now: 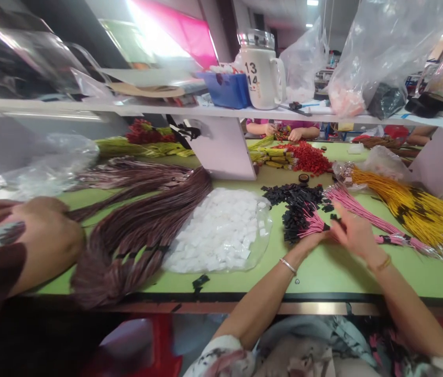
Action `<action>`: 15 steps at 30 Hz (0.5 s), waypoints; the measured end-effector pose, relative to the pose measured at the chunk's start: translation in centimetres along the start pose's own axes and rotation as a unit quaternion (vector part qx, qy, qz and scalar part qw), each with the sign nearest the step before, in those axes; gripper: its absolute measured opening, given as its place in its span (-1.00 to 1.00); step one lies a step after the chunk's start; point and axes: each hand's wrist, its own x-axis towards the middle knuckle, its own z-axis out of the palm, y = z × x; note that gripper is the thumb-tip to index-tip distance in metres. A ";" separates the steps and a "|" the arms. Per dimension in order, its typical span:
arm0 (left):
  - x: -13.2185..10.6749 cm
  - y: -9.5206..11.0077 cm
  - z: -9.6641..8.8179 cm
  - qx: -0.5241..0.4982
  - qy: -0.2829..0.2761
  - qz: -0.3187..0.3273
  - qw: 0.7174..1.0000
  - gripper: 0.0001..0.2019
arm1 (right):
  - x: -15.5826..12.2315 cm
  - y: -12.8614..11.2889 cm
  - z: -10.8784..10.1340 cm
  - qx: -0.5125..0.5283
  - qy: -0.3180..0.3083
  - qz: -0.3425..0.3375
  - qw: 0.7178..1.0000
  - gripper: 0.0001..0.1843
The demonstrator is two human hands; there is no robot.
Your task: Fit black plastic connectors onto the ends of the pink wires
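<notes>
My left hand (319,238) lies low over the green tabletop, its fingers closed round a bundle of thin pink wires (312,224) and partly hidden behind my other hand. Black connector housings sit on the left ends of these wires. My right hand (357,233) is just to the right, touching the bundle area, with its index finger raised and the other fingers bent together. Something small and dark shows at its fingertips, too blurred to name. Beyond both hands is a heap of loose black connector housings (294,196). Another length of pink wires (366,209) runs behind my right hand.
A clear bag of white connector housings (217,230) lies left of my hands, beside brown wire bundles (127,235). Yellow wires (413,209) spread at right. A co-worker's hand (48,235) is at far left. Overhead, a shelf (146,108) holds a white mug (261,73) and blue box (227,90).
</notes>
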 end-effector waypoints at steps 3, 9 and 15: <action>0.0 -0.3 -0.2 -0.052 -0.027 -0.026 0.998 -0.68 | 3.3 7.0 0.5 -0.170 -0.057 0.105 0.978 -0.67; -0.6 0.0 0.2 -0.063 0.018 -0.039 0.997 -0.59 | 1.5 11.1 1.6 -0.083 -0.072 0.098 0.989 -0.65; -1.8 2.0 1.0 -0.102 0.056 0.056 0.992 -0.52 | -1.8 5.6 -1.7 0.211 -0.200 0.030 0.956 -0.44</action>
